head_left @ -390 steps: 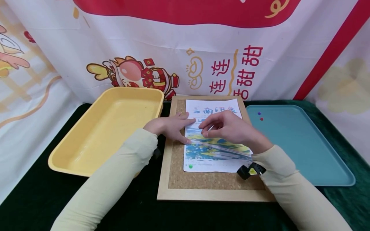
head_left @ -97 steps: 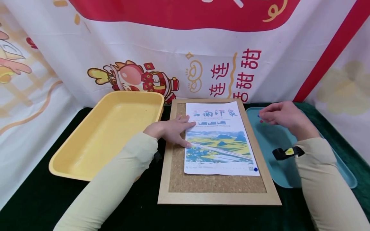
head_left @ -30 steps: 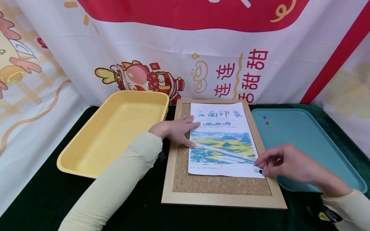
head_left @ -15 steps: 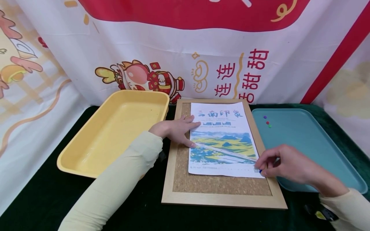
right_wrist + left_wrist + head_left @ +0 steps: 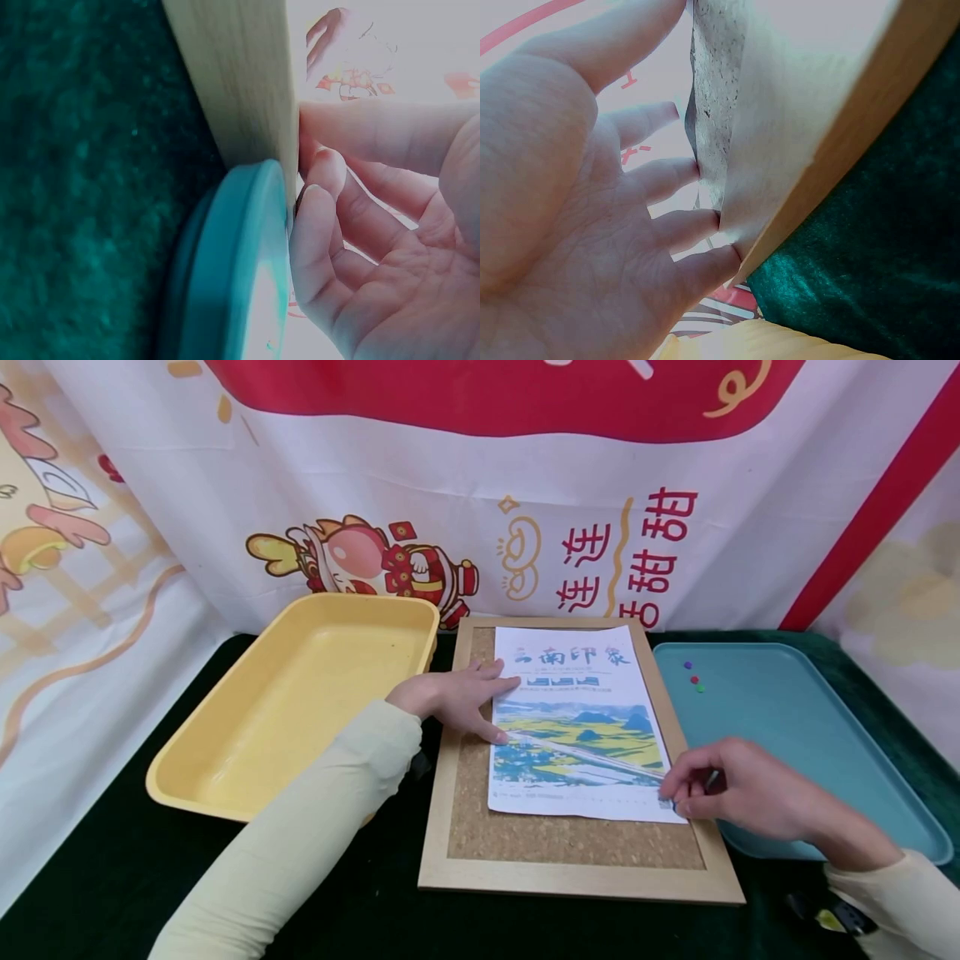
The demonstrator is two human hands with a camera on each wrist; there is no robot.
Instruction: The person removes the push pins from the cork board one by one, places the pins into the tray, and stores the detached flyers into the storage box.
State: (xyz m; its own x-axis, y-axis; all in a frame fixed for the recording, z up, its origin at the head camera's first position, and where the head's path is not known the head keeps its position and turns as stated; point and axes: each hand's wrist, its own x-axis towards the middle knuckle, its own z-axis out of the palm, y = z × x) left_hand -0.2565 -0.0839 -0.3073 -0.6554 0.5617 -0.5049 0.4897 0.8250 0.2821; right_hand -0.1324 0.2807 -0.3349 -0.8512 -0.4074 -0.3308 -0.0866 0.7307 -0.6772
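Note:
A printed poster sheet (image 5: 581,693) with a landscape picture lies on a wood-framed cork board (image 5: 555,843). Across the board's left side my left hand (image 5: 463,700) is spread, its thumb and fingertips resting on the sheet's left edge; the left wrist view shows those fingers nearly straight. At the sheet's lower right corner, my right hand (image 5: 738,789) pinches a blue thumbtack (image 5: 674,807), which the fingers mostly cover. In the right wrist view the fingers are curled beside the wooden frame.
To the right is a blue tray (image 5: 810,752) holding a purple tack (image 5: 687,666), a red tack (image 5: 694,680) and a green tack (image 5: 701,688). A yellow bin (image 5: 292,710) stands left. Dark green cloth (image 5: 375,902) covers the table; a printed curtain (image 5: 420,468) hangs behind.
The green tack left the sheet's lower left corner and lies on the tray. My right hand moved from the tray to the lower right corner, its fingers now covering the blue tack. Left hand stayed.

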